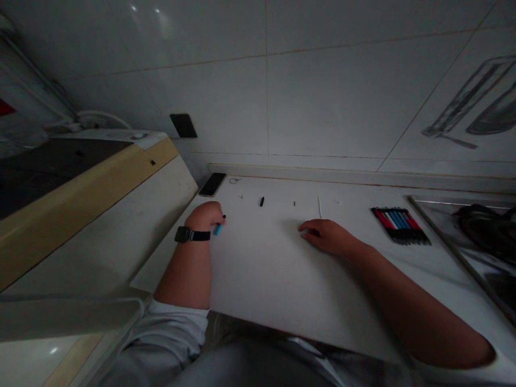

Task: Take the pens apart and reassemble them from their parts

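Note:
My left hand (206,214), with a dark watch on its wrist, is closed at the left of the white counter. At its fingertips is a short blue pen barrel (218,230) with a dark end; the fingers partly hide it. My right hand (324,235) is just above the middle of the counter, fingers loosely curved and apart, holding nothing. Spread along the back lie a black pen cap (262,201), a small dark piece (294,203), a thin white stick like a refill (320,207) and a tiny clear piece (338,202).
A row of red, blue and black pens (400,226) lies at right, beside a metal-edged stove (443,236). A phone (212,184) and a thin ring (234,181) are at the back left. The tiled wall (322,107) rises behind; a pale appliance (133,209) stands left.

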The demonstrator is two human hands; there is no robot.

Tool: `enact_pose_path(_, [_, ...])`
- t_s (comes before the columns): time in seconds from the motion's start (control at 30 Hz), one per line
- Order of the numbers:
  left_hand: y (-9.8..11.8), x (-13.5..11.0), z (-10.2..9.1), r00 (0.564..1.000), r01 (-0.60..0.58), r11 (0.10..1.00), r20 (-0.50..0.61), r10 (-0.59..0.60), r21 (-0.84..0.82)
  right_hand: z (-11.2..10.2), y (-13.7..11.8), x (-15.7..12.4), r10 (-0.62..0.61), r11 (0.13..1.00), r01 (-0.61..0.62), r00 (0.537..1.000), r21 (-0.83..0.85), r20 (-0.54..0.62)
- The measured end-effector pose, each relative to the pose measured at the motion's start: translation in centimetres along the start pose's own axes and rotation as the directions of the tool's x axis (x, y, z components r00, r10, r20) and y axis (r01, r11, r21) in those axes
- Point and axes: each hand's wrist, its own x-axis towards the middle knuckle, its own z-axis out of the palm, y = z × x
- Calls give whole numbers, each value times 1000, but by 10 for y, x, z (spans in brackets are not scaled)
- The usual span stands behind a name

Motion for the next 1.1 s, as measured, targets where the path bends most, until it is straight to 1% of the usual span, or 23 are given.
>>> enact_pose_path(0.07, [14,2,16,995,18,998,96,-23,55,1,0,0,8,1000,-8,1000,-1,-8])
enact_pose_path(0.13, [37,2,34,986,-5,997,165,-8,79,1,-1,0,7,1000,-8,1000,-9,-14])
enact_pose_path(0.17, [50,0,44,980,-53,995,196,36,84,1,-2,0,4,1000,-4,1000,-11,-18])
enact_pose_path(0.23, [79,-4,61,943,-230,973,248,222,5,1,-3,0,-5,1000,5,999,-5,-35])
enact_pose_path(0.3, [105,-11,76,902,-375,926,218,373,-36,1,-6,1,-17,1000,19,997,21,-73])
enact_pose_path(0.33, [114,-14,83,883,-428,903,199,426,-36,1,-7,1,-22,999,26,995,40,-98])
enact_pose_path(0.4, [127,-20,94,853,-486,872,188,486,-49,1,-9,1,-29,996,40,990,79,-138])
enact_pose_path(0.47, [133,-24,105,836,-507,859,201,511,-73,2,-12,1,-43,994,58,987,95,-157])
enact_pose_path(0.5, [134,-25,109,837,-500,862,205,507,-88,3,-12,2,-55,994,70,985,87,-165])
enact_pose_path(0.53, [135,-25,113,848,-480,871,200,492,-107,3,-13,2,-68,994,82,983,72,-173])
enact_pose_path(0.6, [135,-25,120,893,-397,899,152,425,-185,4,-13,3,-88,994,98,977,44,-193])
enact_pose_path(0.63, [135,-25,124,918,-339,904,119,378,-259,4,-13,3,-90,994,100,975,43,-204])
enact_pose_path(0.67, [134,-24,127,938,-278,891,97,332,-358,4,-13,4,-84,993,99,973,58,-215])
enact_pose_path(0.73, [133,-22,132,961,-157,806,99,257,-570,4,-13,5,-59,988,90,971,124,-232])
enact_pose_path(0.77, [132,-20,134,964,-101,752,124,236,-651,4,-13,5,-45,982,87,970,167,-238])
enact_pose_path(0.83, [130,-19,137,961,-2,676,185,204,-737,5,-14,6,-28,964,90,969,250,-244])
enact_pose_path(0.93, [128,-18,139,959,116,632,252,131,-766,7,-15,6,-34,932,108,976,345,-213])
enact_pose_path(1.03, [128,-19,139,962,161,590,259,85,-791,10,-15,7,-25,921,102,979,377,-204])
enact_pose_path(1.1, [128,-19,137,966,154,569,244,84,-808,11,-12,8,-5,941,80,975,329,-224])
